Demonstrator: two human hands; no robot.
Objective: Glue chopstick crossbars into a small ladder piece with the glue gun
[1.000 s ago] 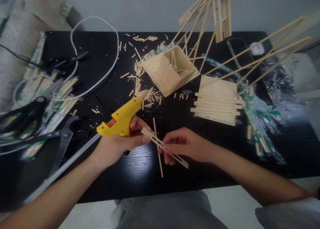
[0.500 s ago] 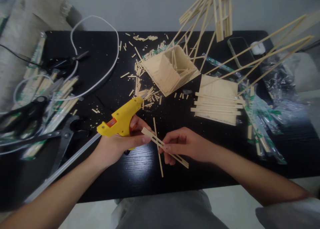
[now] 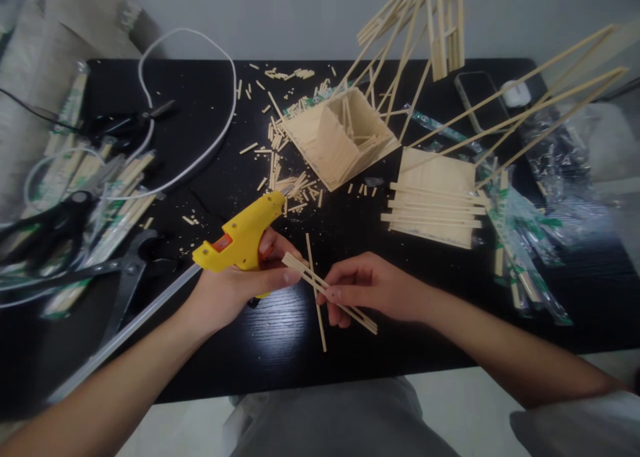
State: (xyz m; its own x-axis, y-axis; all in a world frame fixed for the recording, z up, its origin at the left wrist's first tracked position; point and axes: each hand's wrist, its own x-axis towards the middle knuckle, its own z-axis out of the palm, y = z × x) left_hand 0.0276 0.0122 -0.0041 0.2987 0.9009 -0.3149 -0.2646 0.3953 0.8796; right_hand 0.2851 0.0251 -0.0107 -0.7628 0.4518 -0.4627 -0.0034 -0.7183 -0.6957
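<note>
Hot glue gun [image 3: 245,225] (yellow) around 9 o'clock, gripped in the left hand [image 3: 240,288], whose thumb's also on the joined wooden sticks [image 3: 300,266] at 6 o'clock; loose stick [image 3: 320,320] crosses under, right hand [image 3: 367,287] pinches the joined ones, stick panel [image 3: 436,167] at 3 o'clock

Single cam, head-worn, so POV is the person's own: above the near edge of the tabletop [image 3: 400,357], facing fwd & tilted down. L hand [image 3: 265,274] & R hand [image 3: 363,287] sit approx. mid-frame, fairly near the lens, w/ L forearm [image 3: 150,364] in from the bottom L corner, R forearm [image 3: 500,337] from lower R. Bottom ctr. catches lap [image 3: 330,417] & a bit of floor [image 3: 180,427]; top strip shows the wall [image 3: 300,17] past the far edge. Coverage is wide: tabletop spans nearly side to side.
</note>
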